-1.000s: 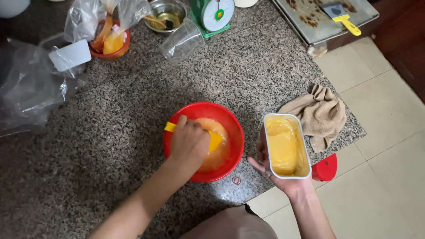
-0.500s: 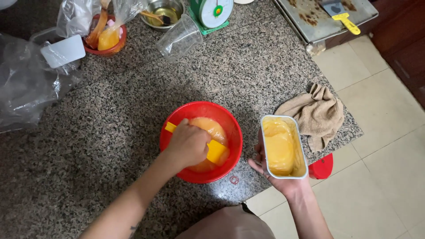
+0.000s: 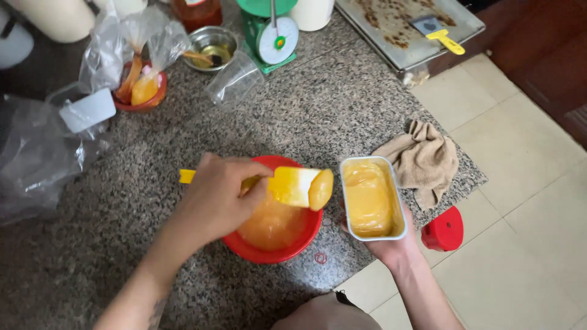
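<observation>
Yellow spatula (image 3: 287, 185), loaded with batter, is clasped in the left hand (image 3: 217, 198) above the red bowl (image 3: 278, 244) near the surface's front edge; the right hand (image 3: 391, 244) apparently cups the tin (image 3: 370, 198) from below.

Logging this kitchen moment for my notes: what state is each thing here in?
Left hand: gripping the yellow spatula, which is lifted and loaded with batter.
Right hand: holding the rectangular tin, nearly full.
Red bowl: batter inside.
Beige cloth: crumpled.
Baking tray: crusted with residue.
</observation>
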